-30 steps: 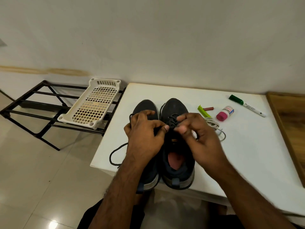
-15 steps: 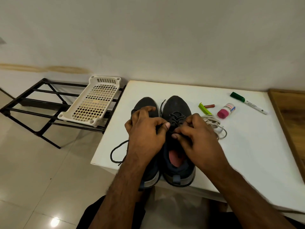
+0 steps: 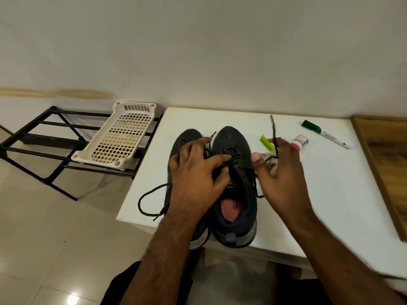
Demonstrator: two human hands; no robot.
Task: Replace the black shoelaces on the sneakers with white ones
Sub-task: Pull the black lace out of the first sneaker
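Observation:
Two dark sneakers stand side by side, toes away from me, on the white table [image 3: 330,183]. My left hand [image 3: 193,179] lies across the left sneaker [image 3: 187,137], and its thumb and forefinger hold the lace area of the right sneaker [image 3: 231,137]. To the right of that shoe, my right hand [image 3: 284,177] pinches a pulled-out black shoelace [image 3: 273,130], whose end sticks up above the fingers. The left sneaker's loose black lace [image 3: 143,194] loops over the table's left edge. A bundle of white laces [image 3: 272,164] lies partly hidden under my right hand.
Behind my right hand lie a green clip [image 3: 265,142], a small pink-capped bottle [image 3: 299,142] and a green marker [image 3: 323,134]. A wooden board [image 3: 383,159] borders the table on the right. Left of the table, a white plastic basket [image 3: 119,137] sits on a black metal rack [image 3: 44,133].
My right hand has left the middle of the right sneaker and swung out to the right, drawing a length of black lace free. My left hand stays on the shoes.

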